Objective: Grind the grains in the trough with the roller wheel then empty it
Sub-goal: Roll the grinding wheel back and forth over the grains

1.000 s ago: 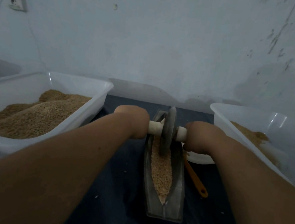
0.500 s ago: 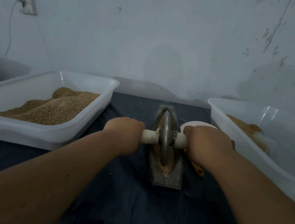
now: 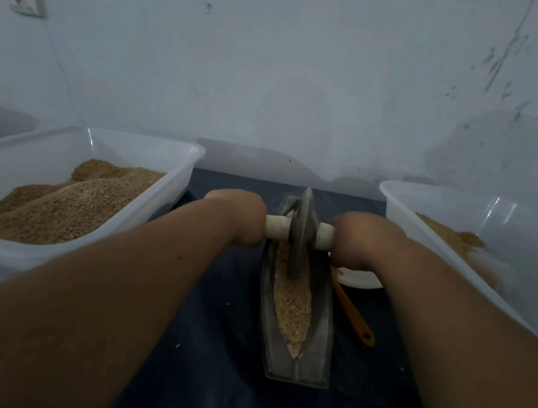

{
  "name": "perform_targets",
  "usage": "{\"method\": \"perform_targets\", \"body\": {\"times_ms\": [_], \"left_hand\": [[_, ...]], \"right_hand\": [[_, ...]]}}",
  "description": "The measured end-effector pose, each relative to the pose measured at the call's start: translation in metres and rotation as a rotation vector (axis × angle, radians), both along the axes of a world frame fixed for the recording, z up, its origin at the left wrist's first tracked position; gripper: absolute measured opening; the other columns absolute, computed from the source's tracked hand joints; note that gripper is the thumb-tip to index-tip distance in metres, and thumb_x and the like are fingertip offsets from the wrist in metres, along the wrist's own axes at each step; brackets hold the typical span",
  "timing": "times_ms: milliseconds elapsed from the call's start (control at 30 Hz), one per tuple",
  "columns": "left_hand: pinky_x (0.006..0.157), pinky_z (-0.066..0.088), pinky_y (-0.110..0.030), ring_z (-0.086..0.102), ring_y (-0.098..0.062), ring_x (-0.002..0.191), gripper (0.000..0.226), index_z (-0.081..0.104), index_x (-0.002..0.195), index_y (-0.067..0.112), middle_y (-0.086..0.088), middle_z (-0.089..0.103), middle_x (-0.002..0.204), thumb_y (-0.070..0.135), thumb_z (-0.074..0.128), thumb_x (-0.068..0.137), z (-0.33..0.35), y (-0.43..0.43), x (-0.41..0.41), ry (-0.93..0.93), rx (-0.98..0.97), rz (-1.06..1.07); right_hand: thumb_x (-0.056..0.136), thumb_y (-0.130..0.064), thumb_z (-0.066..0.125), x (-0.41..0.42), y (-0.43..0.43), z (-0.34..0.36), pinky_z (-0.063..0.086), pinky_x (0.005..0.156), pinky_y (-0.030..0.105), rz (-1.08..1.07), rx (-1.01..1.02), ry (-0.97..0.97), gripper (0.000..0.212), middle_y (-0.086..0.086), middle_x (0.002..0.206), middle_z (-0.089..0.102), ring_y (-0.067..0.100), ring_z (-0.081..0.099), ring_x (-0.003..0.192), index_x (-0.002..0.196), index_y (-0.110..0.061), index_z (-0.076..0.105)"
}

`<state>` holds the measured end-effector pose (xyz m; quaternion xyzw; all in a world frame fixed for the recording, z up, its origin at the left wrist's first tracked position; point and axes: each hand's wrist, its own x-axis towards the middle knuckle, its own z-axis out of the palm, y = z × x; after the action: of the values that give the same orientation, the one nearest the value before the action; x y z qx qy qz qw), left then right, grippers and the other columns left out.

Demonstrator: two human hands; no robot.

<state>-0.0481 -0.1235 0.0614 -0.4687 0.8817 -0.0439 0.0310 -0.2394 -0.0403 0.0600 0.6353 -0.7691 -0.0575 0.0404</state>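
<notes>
head view: roller wheel stands upright at the far end of the trough, whose long axis runs near to far. left grip and right grip each clamp one axle end. grains lie nearward; next stroke likely pulls back.

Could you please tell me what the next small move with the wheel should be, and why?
Probably roll the wheel back toward you: the left hand and right hand grip its handle, it sits at the far end of the trough, and grains fill the near stretch.
</notes>
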Motion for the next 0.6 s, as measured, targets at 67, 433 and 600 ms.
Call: {"method": "perform_targets", "body": {"times_ms": [67,433,600], "left_hand": [[0.069,0.05,-0.036,0.058,-0.018,0.076,0.023,0.055,0.089,0.023,0.004,0.056,0.081,0.034,0.069,0.075,-0.003,-0.01,-0.001,0.006,0.013,-0.013],[0.064,0.044,-0.036,0.05,-0.019,0.077,0.022,0.052,0.098,0.027,0.004,0.053,0.086,0.027,0.065,0.08,-0.013,0.032,0.015,0.065,-0.156,0.0],[0.063,0.034,-0.035,0.043,-0.016,0.066,0.026,0.036,0.085,0.027,0.008,0.037,0.072,0.022,0.061,0.083,-0.024,0.067,0.035,0.111,-0.28,-0.016]], "right_hand": [[0.072,-0.033,0.07,-0.003,-0.01,0.001,0.045,0.057,0.031,0.012,0.013,0.022,0.024,-0.004,0.081,0.056,0.014,0.055,0.07,0.082,-0.031,0.049],[0.081,-0.027,0.065,0.017,0.037,-0.005,0.042,0.062,0.032,-0.011,-0.166,-0.03,0.019,-0.006,0.078,0.051,0.012,0.048,0.068,0.096,-0.028,0.054],[0.081,-0.02,0.059,0.038,0.085,-0.011,0.051,0.07,0.036,0.04,-0.299,0.066,0.02,-0.003,0.083,0.055,0.018,0.055,0.074,0.099,-0.027,0.053]]}}
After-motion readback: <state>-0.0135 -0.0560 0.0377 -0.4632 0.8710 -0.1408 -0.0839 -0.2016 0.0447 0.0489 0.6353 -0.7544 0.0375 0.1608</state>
